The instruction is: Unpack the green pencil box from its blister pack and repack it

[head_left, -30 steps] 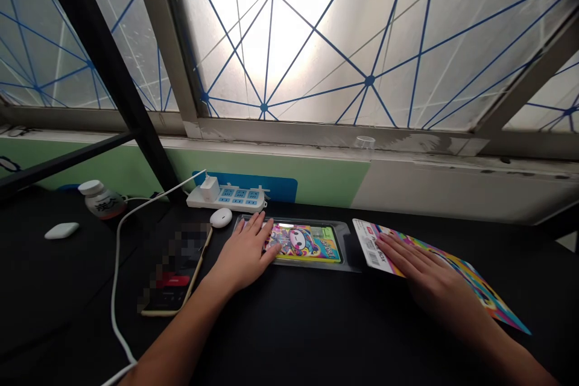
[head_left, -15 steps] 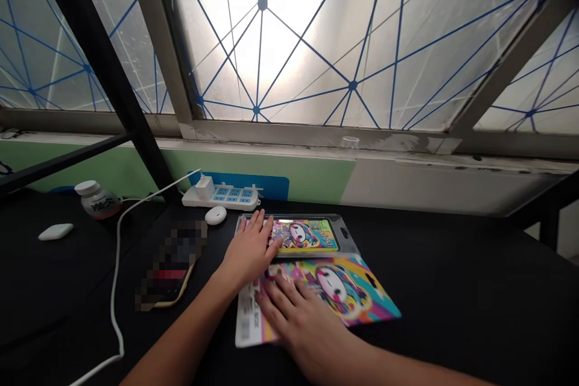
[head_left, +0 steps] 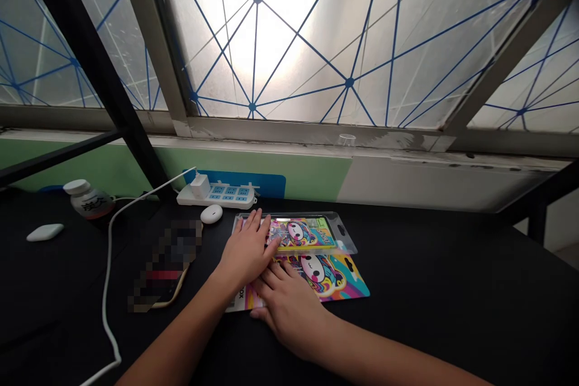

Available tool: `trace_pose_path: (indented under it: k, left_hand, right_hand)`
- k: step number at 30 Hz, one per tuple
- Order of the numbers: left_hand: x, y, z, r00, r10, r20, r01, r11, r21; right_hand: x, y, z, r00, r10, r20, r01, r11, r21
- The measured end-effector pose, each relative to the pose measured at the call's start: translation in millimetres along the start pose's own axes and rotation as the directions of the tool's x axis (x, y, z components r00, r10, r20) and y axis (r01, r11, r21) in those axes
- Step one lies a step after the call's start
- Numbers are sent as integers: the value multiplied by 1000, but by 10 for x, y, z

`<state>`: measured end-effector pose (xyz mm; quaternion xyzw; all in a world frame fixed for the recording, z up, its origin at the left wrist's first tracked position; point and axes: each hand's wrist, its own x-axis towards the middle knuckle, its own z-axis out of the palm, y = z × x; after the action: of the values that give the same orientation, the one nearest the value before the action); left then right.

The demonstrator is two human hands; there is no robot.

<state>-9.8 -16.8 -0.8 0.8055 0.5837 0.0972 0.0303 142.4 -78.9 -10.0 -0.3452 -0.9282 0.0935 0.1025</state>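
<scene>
Both hands lie palm down above the dark table (head_left: 434, 289). Left hand (head_left: 246, 250): flat, fingers slightly spread, resting on the left part of the clear package (head_left: 347, 242). Right hand (head_left: 294, 307): flat, fingers close together, thumb apart, resting on the left part of the printed card (head_left: 355, 283). Contact between the two hands cannot be determined.

Layout, left to right: a white case (head_left: 45, 232) lies flat. A white-capped bottle (head_left: 88, 200) is behind it, to its right. A white cable (head_left: 105, 301) runs from near the adapter (head_left: 199, 186) toward the near side. A phone (head_left: 167, 271), partly blurred out, lies between the cable and the left hand. Behind the phone, the adapter sits on a white power strip (head_left: 230, 194). A round white object (head_left: 211, 213) lies just in front of the strip. To its right, the package contains a colourful insert (head_left: 312, 235) with a cartoon face. The card, bearing a similar face, lies on the package's near side, edge to edge; any overlap cannot be determined
</scene>
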Motion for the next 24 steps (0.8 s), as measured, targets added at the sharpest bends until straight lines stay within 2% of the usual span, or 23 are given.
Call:
trace_pose_path:
  k: [10,19,24]
  left_hand:
    - [7,-152,43,999,24,-41,-24,999,-22]
    - [37,-189,75,997,51,-63,-53,998,-26]
    - [36,-206,94,995,58,-79,-60,998,-20]
  right_hand:
    - [16,-70,148,999,20,-39,-26,987,-161]
    - [38,12,65,998,40,-53,-44,995,-88]
    - [47,35,11,991,-20,-135,10,997,-77]
